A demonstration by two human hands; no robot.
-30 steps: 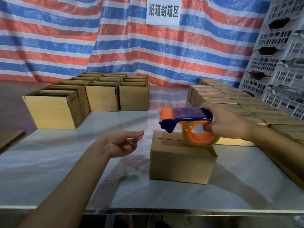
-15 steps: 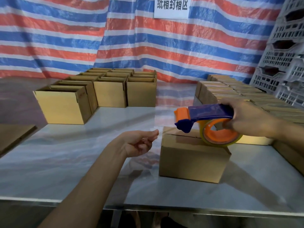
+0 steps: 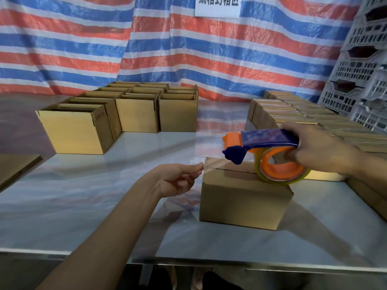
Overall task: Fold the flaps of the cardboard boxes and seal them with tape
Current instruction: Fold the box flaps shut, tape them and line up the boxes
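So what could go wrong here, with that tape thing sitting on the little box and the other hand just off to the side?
Two things, as I judge it. The left hand is beside the box, not on it, so the light box could slide on the glossy table when the tape dispenser in the right hand is pulled. The flap seam also looks slightly gapped; tape laid off-line might miss it or wrinkle.

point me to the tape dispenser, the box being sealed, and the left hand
tape dispenser [image 3: 270, 138]: head view, on its blue handle.
box [image 3: 240, 204]: head view, on its front wall.
left hand [image 3: 178, 178]: head view, on the palm, just left of the box.
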